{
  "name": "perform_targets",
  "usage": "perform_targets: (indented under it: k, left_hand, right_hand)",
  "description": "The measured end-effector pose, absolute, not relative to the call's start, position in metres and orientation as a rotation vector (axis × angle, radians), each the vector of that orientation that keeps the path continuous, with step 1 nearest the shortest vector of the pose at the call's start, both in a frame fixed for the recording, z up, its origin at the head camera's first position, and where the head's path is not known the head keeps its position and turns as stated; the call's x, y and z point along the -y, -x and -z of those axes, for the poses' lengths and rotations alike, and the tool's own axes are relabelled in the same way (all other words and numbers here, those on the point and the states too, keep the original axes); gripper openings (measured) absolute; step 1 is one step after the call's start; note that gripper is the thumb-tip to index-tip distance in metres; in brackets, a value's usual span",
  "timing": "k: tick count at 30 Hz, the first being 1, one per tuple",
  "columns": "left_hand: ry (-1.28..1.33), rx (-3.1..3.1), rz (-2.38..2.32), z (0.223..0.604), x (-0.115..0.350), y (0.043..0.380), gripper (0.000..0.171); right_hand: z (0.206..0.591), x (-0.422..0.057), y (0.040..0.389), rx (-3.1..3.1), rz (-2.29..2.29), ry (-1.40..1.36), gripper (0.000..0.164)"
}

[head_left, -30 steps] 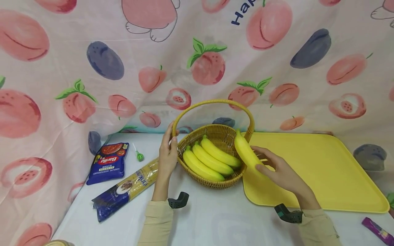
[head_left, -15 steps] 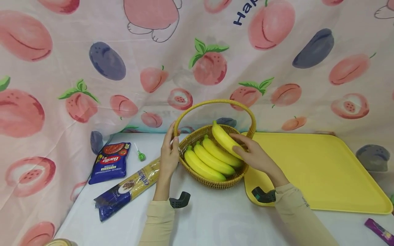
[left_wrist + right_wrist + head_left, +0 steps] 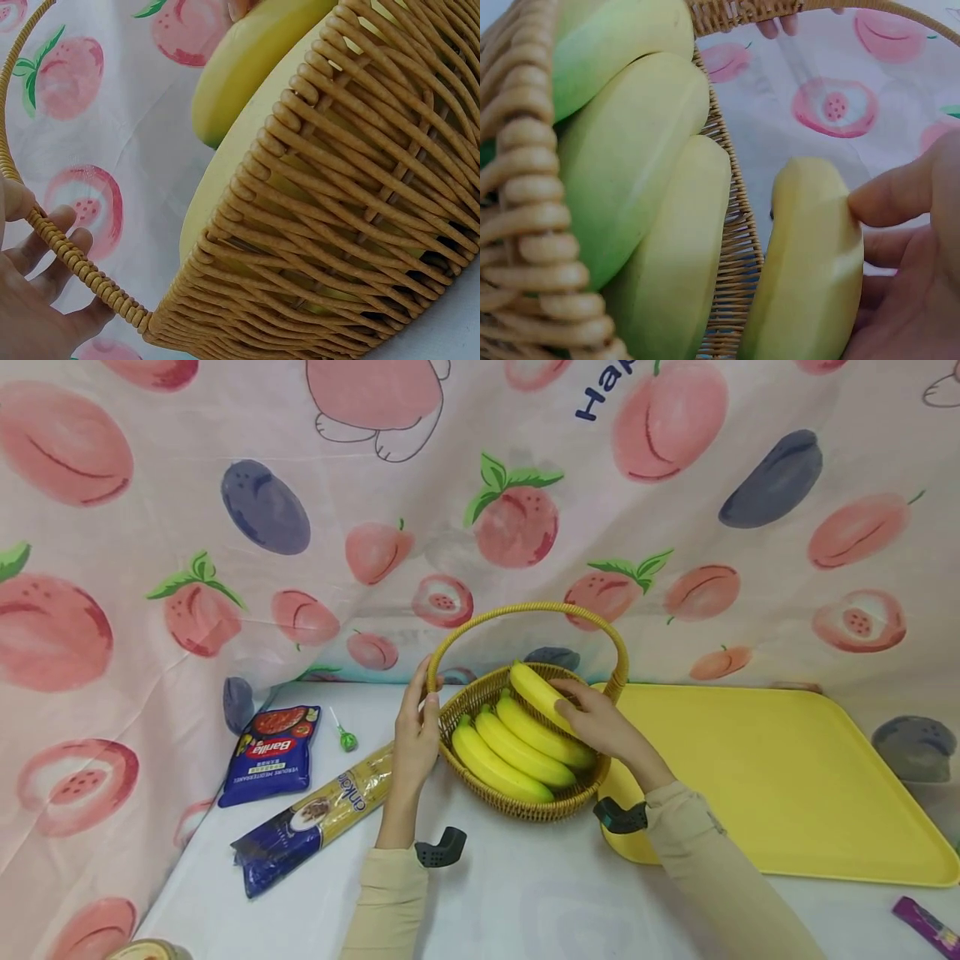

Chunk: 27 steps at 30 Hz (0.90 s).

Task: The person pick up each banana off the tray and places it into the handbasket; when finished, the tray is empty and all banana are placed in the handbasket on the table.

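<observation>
A wicker basket [image 3: 528,814] stands on the table with three yellow bananas [image 3: 501,767] lying side by side in it. My left hand [image 3: 416,739] holds the left side of its arched handle [image 3: 525,607], thumb on one side and fingers on the other, as the left wrist view shows. Between the thumb and fingers of my right hand [image 3: 603,722] is another banana [image 3: 538,689], over the right rear part of the basket and tilted with its stem up. In the right wrist view this banana [image 3: 810,255] is beside the other three; whether it touches the basket, I cannot tell.
A yellow tray [image 3: 780,777] lies to the right, with a purple packet [image 3: 926,927] in front of it. At left are a blue Barilla pouch [image 3: 273,756], a green lollipop [image 3: 347,739] and a long pasta packet [image 3: 315,818]. A jar lid [image 3: 142,952] shows at the bottom edge.
My right hand has carried the banana leftward, from above the basket's right rim to over its inside, and slightly lower. The left hand has stayed on the handle.
</observation>
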State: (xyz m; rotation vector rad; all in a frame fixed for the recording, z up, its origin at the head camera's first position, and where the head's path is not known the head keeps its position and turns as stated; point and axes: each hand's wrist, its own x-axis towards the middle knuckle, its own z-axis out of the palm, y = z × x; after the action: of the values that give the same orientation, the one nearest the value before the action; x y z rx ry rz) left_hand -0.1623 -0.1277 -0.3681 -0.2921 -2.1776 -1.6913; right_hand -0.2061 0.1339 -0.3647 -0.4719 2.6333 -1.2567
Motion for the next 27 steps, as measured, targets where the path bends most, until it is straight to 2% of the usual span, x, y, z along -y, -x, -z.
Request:
perform_targets:
  k: [10, 27]
  left_hand:
    - [0.273, 2.189, 1.701, 0.368, 0.126, 0.161, 0.049]
    - [0.295, 2.21, 1.684, 0.366, 0.131, 0.16, 0.048]
  right_hand:
    - [0.371, -0.125, 0.213, -2.636, 1.103, 0.412, 0.048]
    - [0.375, -0.122, 0.213, -2.676, 1.041, 0.53, 0.052]
